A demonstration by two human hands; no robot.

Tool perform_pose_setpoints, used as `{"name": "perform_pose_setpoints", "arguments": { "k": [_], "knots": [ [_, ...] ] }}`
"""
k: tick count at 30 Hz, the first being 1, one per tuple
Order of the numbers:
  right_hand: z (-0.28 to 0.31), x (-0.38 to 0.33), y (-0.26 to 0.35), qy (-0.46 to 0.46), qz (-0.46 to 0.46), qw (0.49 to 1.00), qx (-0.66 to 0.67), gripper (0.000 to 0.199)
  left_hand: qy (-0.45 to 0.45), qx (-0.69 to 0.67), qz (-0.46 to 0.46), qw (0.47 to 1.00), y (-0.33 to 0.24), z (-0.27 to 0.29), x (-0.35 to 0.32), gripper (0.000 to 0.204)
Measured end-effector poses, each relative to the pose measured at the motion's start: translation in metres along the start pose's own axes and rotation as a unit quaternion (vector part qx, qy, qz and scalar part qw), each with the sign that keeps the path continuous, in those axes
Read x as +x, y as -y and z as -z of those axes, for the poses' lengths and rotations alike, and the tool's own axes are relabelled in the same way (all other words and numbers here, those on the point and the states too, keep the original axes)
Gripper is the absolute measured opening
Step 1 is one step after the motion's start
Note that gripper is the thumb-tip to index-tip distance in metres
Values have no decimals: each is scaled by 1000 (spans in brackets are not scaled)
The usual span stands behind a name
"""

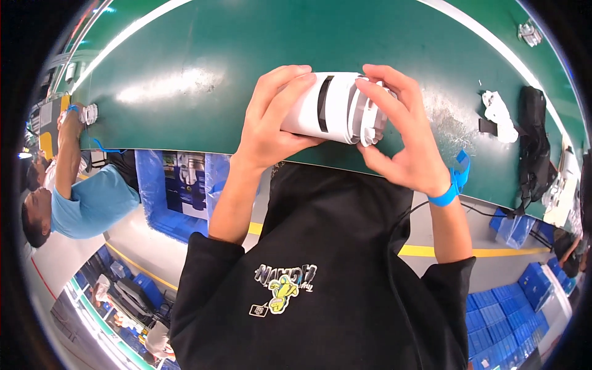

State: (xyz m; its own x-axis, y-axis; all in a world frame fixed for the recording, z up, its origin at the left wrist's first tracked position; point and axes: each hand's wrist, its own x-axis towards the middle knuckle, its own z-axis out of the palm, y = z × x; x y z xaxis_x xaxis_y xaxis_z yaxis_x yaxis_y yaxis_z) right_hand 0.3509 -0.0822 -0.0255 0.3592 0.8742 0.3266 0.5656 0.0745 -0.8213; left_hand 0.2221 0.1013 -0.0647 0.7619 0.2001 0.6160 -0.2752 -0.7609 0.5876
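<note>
In the head view, my left grip (266,126), just short of twelve o'clock, is closed around the white cylinder (339,102), fingers over the top and thumb beneath. The cylinder lies on its side at one o'clock, between my two hands and over the near part of the green tabletop (209,46); I cannot tell whether it touches that surface. A black strip (324,103) runs across its wall. My right grip (412,139), at two o'clock, is curved over the pale ridged end piece (372,120), with fingers above and thumb below, holding it. A blue wrist strap (455,184) circles my right wrist. Out towards two o'clock on the tabletop lie a crumpled white bundle (498,117) and, just past it, a long black pouch (534,135); a small clear piece (529,34) sits farther up. At nine o'clock a person in a blue shirt (95,200) reaches to a whitish part (90,114). A blue bin (176,231) stands between eight and nine o'clock, and blue crates (502,317) fill four o'clock.
</note>
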Motion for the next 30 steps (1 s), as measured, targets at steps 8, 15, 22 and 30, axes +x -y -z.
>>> {"name": "perform_pose_setpoints", "arguments": {
  "k": [8,15,22,30],
  "knots": [
    [3,-3,20,39,48,997,-43,87,-72,13,-69,995,-7,-14,-4,74],
    [-6,-1,6,-19,139,986,-93,88,-114,-23,-54,992,-24,-34,-3,73],
    [1,-20,1,-91,-42,988,121,138,-163,-193,146,957,-56,-61,-17,99],
    [9,-40,2,-112,-159,886,420,122,189,-224,-65,954,-59,-33,65,91]
  ]
}}
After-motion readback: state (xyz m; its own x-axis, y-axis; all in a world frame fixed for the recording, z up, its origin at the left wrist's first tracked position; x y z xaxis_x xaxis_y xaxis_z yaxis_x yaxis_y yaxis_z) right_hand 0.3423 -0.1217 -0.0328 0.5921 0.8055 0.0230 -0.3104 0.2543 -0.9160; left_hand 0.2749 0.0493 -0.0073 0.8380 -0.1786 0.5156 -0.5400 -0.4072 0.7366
